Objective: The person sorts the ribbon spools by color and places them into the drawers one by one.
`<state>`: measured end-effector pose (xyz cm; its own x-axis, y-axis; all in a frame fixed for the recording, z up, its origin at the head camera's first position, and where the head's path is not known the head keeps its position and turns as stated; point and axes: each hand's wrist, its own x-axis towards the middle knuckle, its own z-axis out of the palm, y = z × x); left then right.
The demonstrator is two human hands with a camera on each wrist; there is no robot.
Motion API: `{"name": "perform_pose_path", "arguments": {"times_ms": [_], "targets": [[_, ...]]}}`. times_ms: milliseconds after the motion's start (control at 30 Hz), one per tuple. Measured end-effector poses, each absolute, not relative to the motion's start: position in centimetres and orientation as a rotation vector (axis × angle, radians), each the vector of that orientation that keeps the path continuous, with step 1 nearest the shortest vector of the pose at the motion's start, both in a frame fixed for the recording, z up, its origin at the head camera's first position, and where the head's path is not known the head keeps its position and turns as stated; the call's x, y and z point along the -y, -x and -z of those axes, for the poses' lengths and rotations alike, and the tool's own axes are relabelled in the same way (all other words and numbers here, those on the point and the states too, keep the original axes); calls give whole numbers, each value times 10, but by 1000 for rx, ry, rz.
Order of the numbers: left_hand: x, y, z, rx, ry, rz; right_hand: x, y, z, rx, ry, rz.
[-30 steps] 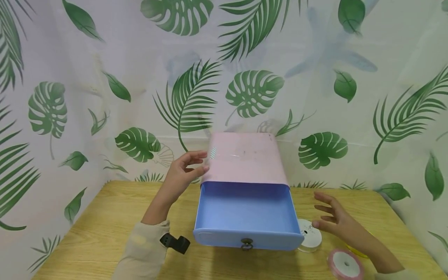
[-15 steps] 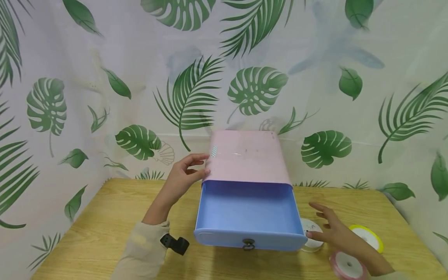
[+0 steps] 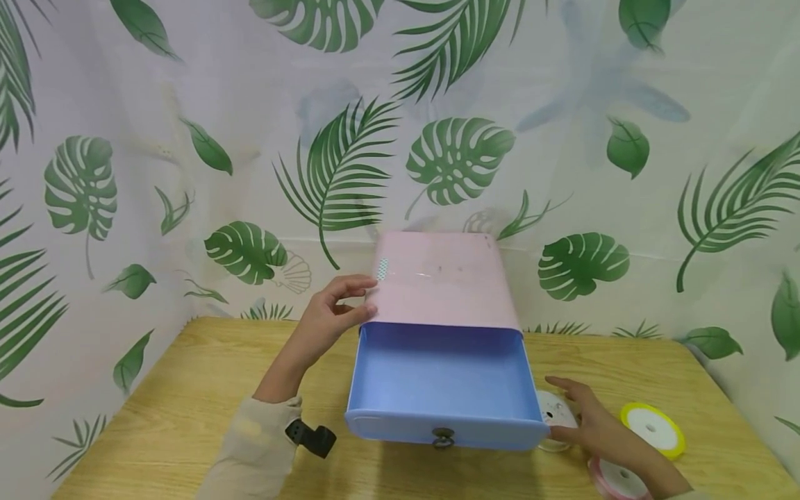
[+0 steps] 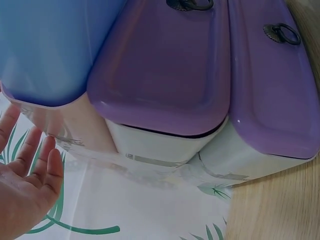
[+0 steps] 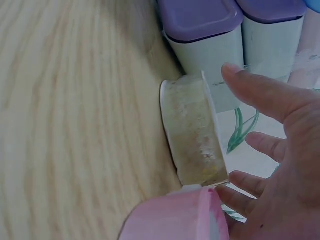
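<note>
Table [image 3: 187,403] holds white spool [image 3: 557,419] beside right grip [image 3: 596,425].

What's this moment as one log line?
left hand: beside pink case | right hand: at white spool, not gripping | blue drawer: pulled out

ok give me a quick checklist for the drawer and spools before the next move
1. Blue drawer pulled out: ok, it juts out from the pink housing.
2. Middle purple drawer and bottom purple drawer pushed in: ok.
3. Left hand steadying the housing: cannot tell; it is at the side, but pressure doesn't show.
4. Right hand gripping the white spool: not ok; its fingers aren't closed round it.
5. Pink spool apart from the white spool: cannot tell; they lie close together.
</note>
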<state>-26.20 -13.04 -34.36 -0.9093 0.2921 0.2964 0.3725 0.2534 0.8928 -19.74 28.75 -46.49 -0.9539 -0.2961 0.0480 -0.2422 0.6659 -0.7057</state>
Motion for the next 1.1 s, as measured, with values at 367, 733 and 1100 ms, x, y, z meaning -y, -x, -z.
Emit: {"name": "perform_pose_path", "arguments": {"times_ms": [367,733,1100], "targets": [[131,262,350,2447,667,1739,-287,201,470,-2853,429,1086],[129,263,356,2406,639,1847,-282,197,473,-2885,432,1020],[129,265,356,2381,654,1886,-281,198,470,-2854,425,963]]}}
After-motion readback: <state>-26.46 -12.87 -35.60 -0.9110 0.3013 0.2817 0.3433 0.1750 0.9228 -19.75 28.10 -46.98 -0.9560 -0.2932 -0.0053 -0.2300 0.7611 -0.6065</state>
